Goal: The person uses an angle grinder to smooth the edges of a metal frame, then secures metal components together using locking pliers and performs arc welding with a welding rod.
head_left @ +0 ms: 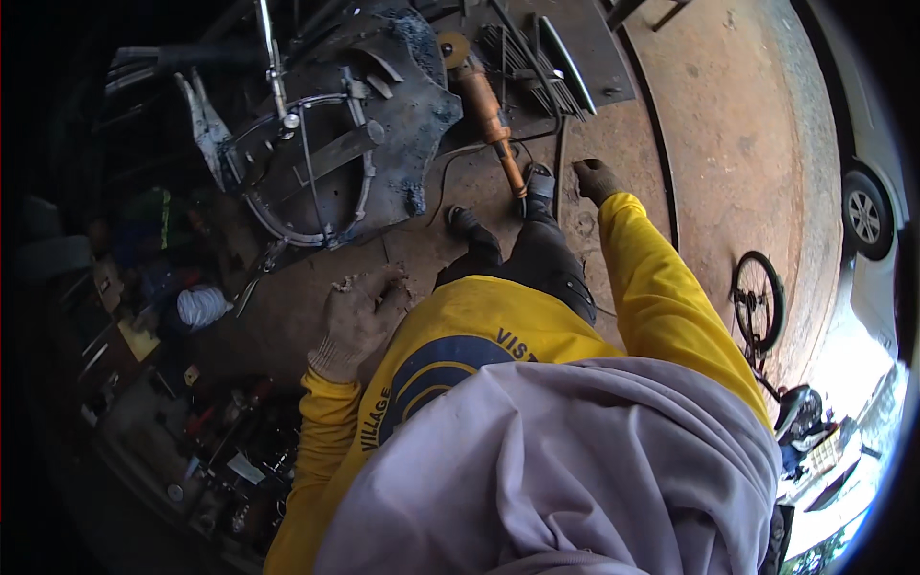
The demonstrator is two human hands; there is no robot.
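Bare reddish-brown ground point(738, 144) fills the head view, bending toward the rim, with a workshop clutter of tools and scrap point(192, 422) in shadow along the left edge. At centre top lies a dark, rusted steel plate point(422, 105) carrying a bent metal-rod frame point(316, 182) and a pair of locking pliers point(206, 125) at its left corner. Just right of the plate an orange angle grinder point(484, 105) rests on the ground, its black cable point(450, 168) looping leftward beneath it; flat steel strips point(565, 57) lie beside it. The person's left hand point(359, 316), in a dirty work glove, hangs with fingers loosely curled and holds nothing, near the plate's lower edge. The right hand point(596, 179), also gloved, is extended at the end of a yellow sleeve point(652, 287), fingers partly spread and empty, near the grinder's handle end but apart from it. Two dark shoes point(479, 230) stand between the hands. At right, a bicycle wheel point(759, 299) stands upright, and a white car point(867, 192) occupies the edge.
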